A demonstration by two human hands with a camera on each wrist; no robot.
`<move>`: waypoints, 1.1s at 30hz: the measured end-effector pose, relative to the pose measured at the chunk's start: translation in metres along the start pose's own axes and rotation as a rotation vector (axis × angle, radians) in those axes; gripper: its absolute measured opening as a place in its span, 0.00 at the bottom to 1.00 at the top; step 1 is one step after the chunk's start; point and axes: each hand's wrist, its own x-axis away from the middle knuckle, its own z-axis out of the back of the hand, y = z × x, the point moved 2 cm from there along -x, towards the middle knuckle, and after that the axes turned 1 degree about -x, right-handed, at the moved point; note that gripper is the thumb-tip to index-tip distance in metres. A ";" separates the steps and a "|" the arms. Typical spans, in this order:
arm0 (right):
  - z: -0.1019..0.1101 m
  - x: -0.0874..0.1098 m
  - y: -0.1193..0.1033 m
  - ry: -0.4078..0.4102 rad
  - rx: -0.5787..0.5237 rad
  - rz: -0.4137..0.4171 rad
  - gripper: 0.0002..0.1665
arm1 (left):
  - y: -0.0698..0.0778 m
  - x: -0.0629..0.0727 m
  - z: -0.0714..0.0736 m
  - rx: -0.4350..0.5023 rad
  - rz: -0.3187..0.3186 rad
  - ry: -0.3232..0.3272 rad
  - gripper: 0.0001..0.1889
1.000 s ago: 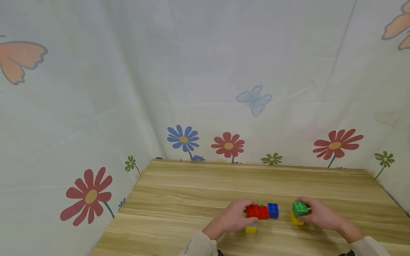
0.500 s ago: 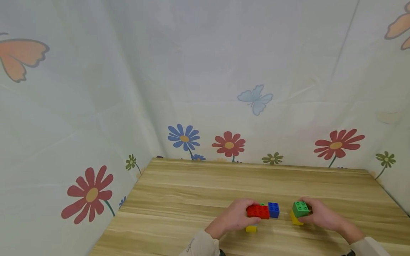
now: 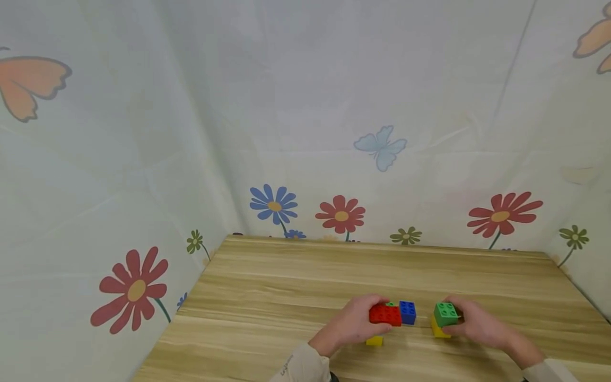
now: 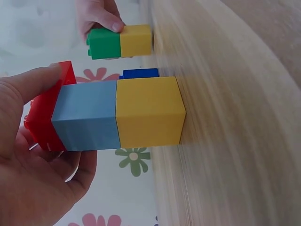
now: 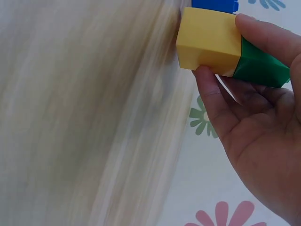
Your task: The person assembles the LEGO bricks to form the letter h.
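My left hand grips a long red toy brick between thumb and fingers. In the left wrist view the red brick sits on a light blue brick, which sits on a yellow brick standing on the table. To the right, my right hand holds a two-brick stack, a green brick on top of a yellow brick. The right wrist view shows thumb and a finger pinching this stack near where the two bricks join. The stack's underside is hard to judge against the table.
A dark blue brick stands between the two hands, just right of the red one. Green studs peek out behind the red brick, mostly hidden. The wooden tabletop reaches back to a white curtain printed with flowers and butterflies.
The left hand has shifted slightly right and away, its thumb now covering the light blue brick in the head view. The right hand and its stack have moved slightly left.
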 end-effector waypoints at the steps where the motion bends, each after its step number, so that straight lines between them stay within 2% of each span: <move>1: -0.001 0.001 -0.002 0.000 0.002 0.006 0.26 | 0.000 0.000 0.000 -0.001 -0.004 0.001 0.23; 13: -0.006 0.004 -0.017 -0.050 0.009 0.045 0.25 | 0.004 0.003 -0.002 -0.010 -0.047 0.023 0.18; 18: -0.009 0.004 -0.020 -0.081 -0.028 0.063 0.23 | 0.003 0.002 -0.003 -0.018 -0.065 0.027 0.16; 26: -0.017 0.006 -0.026 -0.080 -0.016 0.138 0.20 | 0.003 0.003 -0.003 -0.003 -0.050 0.004 0.16; 33: -0.024 0.007 -0.033 -0.101 -0.044 0.100 0.21 | 0.004 0.005 -0.004 -0.027 -0.067 -0.008 0.17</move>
